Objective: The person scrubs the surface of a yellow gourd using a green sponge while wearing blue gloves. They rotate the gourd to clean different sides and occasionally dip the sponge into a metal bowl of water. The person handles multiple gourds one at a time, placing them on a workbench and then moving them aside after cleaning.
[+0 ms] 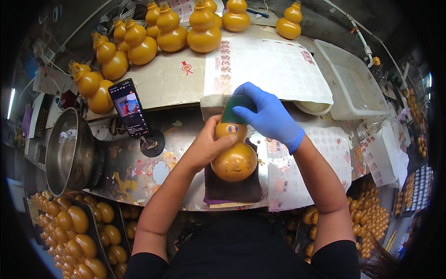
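An orange gourd-shaped bottle (234, 162) lies on a dark cloth (232, 189) in front of me, its round base toward me. My left hand (210, 145), bare, is wrapped round its narrow waist from the left. A small blue-and-orange emblem shows on the bottle's upper bulb, and faint dark markings on its lower bulb. My right hand (267, 114), in a blue glove, grips a dark green flat piece (234, 109) and holds it against the upper bulb. That piece and the glove hide the bottle's neck.
Several gourd bottles (172, 35) stand along the back shelf. A lit phone (126, 108) leans on a stand at left, beside a metal basin (69, 153). Printed sheets (274, 65) lie behind and right (306, 167); a plastic tub (350, 79) stands back right. Trays of gourds (69, 232) flank me below.
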Demonstrator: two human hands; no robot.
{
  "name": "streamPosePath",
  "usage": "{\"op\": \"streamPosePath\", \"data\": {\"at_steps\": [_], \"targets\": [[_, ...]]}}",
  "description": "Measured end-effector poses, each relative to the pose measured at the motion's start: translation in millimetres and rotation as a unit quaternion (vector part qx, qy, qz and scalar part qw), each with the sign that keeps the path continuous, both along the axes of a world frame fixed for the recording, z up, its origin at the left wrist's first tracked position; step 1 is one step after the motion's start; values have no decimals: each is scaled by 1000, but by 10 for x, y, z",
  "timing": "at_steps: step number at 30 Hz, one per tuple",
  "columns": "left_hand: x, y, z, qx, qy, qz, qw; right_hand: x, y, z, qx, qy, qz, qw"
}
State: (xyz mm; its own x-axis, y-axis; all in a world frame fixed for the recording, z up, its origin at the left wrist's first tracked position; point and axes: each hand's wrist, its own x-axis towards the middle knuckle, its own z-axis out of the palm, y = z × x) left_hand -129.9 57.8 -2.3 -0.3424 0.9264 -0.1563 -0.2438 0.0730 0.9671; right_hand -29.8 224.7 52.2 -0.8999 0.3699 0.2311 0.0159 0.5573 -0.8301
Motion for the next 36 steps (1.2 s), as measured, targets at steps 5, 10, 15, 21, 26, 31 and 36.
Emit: {"op": "streamPosePath", "data": {"at_steps": [5,10,15,21,26,31,36], "targets": [[-12,116,-99,-44,19,59,997,179,-302,-91,-35,49,-174,983],[17,86,-104,6,-24,47,999,313,-423,-382,-160,101,-145,971],[14,58,-117,13,-11,37,999,339,-290,-455,-109,64,-149,981],[-55,64,-103,35,-119,9,992,357,-259,-299,73,143,-101,982],[-87,32,-163,52,-151,2,987,398,-323,-105,329,172,73,926],[-82,25,-172,45,-173,9,984,474,-241,-178,284,149,147,936],[-58,9,-59,54,-220,-13,974,500,-256,-72,-140,64,51,987]]}}
